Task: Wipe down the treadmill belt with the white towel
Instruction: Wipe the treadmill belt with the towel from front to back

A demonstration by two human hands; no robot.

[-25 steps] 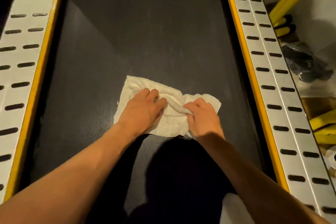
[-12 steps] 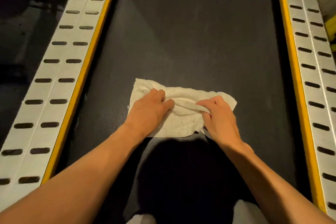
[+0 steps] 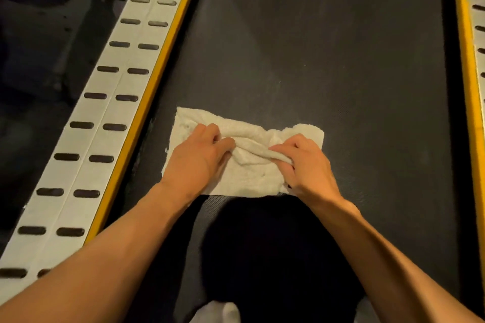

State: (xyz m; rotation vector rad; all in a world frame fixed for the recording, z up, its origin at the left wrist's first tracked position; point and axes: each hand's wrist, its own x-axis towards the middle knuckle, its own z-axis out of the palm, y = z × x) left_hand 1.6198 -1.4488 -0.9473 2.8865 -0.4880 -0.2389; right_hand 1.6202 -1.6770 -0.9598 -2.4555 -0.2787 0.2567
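both hands pinch a raised fold of the white towel [image 3: 244,157]: left hand [image 3: 194,162], right hand [image 3: 304,165]. it lies on the treadmill belt [image 3: 328,60], near the left rail [image 3: 105,113]. press flatter and sweep toward the far end, overlapping passes.

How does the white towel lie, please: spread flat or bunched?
Mostly spread: the white towel lies on the treadmill belt, a ridge bunched between the left hand and right hand.

So the dark treadmill belt [image 3: 341,47] runs between the slotted silver left side rail [image 3: 105,113] and the right side rail [image 3: 476,34], both yellow-trimmed, and a rumpled white towel [image 3: 249,178] lies right on the belt, closer to its left edge than its right.
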